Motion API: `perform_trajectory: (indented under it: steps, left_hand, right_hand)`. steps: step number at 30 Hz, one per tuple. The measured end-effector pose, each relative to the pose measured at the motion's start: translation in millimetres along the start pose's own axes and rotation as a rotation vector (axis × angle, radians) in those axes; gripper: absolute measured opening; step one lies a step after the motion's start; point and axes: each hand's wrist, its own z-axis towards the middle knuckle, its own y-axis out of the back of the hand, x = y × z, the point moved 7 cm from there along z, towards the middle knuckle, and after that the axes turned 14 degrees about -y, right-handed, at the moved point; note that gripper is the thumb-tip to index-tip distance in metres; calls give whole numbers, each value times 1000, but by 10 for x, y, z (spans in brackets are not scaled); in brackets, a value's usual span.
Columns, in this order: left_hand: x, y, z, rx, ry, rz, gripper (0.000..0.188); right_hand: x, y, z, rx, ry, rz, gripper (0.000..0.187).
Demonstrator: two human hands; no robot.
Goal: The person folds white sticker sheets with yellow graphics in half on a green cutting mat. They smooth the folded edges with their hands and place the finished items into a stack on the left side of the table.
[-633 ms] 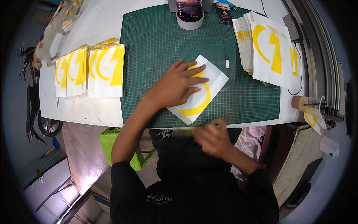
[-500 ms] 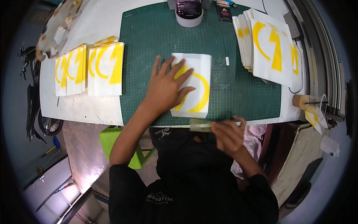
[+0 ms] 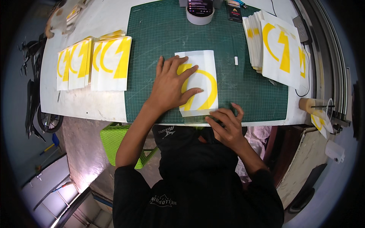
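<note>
A white sheet with a yellow curved print (image 3: pixel 196 57) lies on the green cutting mat (image 3: pixel 159 34) near the table's front edge. My left hand (image 3: pixel 170 83) presses flat on its left half with the fingers spread, covering part of the print. Along the sheet's near edge is a clear strip (image 3: pixel 194 119), overlapping or touching that edge. My right hand (image 3: pixel 228 127) has its thumb and a fingertip at the strip's right end, the other fingers bent and partly raised. Exactly how the fingertips grip the strip is hard to make out.
Stacks of similar yellow-printed sheets stand left (image 3: pixel 110 64) and right (image 3: pixel 279 53) of the mat. A phone in a round white holder (image 3: pixel 200 18) and a dark small box (image 3: pixel 234 13) sit at the back. A small white piece (image 3: pixel 236 60) lies on the mat.
My right hand has brought the clear strip up from in front of the table to the sheet's near edge. My left hand stays on the sheet. The view has shifted slightly.
</note>
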Motion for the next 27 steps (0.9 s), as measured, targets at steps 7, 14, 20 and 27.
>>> perform_trajectory:
  steps: [7,14,20,27]
  left_hand:
    - [117,21,24,-18,4,-122,60]
    - [217,-1,54,-3,-29,-178,43]
    - [206,-13,0,11,-18,-122,45]
    - [-70,61,-202,34,45,216,48]
  right_hand:
    - [1,-90,356,4,-121,120,29]
    - [-36,-239,519,35,-232,126,25]
    - [-542,224,221,-138,-348,-41,27]
    - [-671,491,142,-404,-541,-405,39]
